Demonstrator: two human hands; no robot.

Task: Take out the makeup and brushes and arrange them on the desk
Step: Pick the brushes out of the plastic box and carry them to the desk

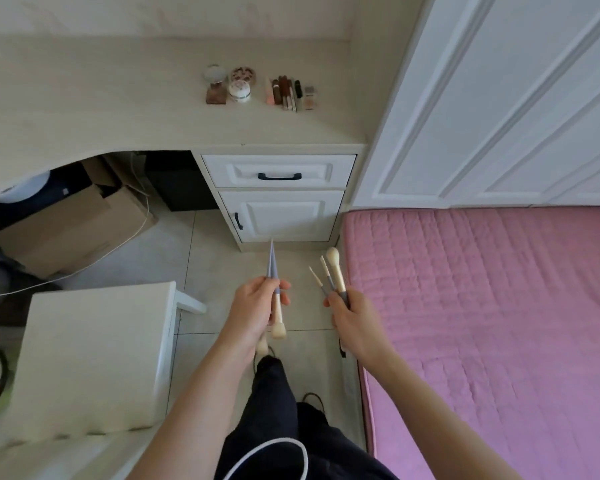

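A bundle of brushes (275, 296) is gripped in the left hand (257, 306), fingers curled round the middle of the handles; the grey pointed ends are aimed toward 12 o'clock and the bristle heads hang toward 6 o'clock below the palm. Three more brushes (331, 271) are pinched by their grey handles in the right hand (352, 318), heads fanned out toward 11 and 12 o'clock. Both hands are held in the air above the tiled floor (219, 271), well apart from the desk (118, 98) at 12 o'clock.

On the desk, the makeup is laid out in two clusters: jars and compacts (231, 84), and at their 3 o'clock a row of sticks and tubes (288, 93), just beside each other. Below the desk edge a drawer (279, 171) and a cabinet door (284, 216) are seen closed. A pink bed (482, 306) lies at 3 o'clock of the hands, a white stool (94, 358) at 9 o'clock.
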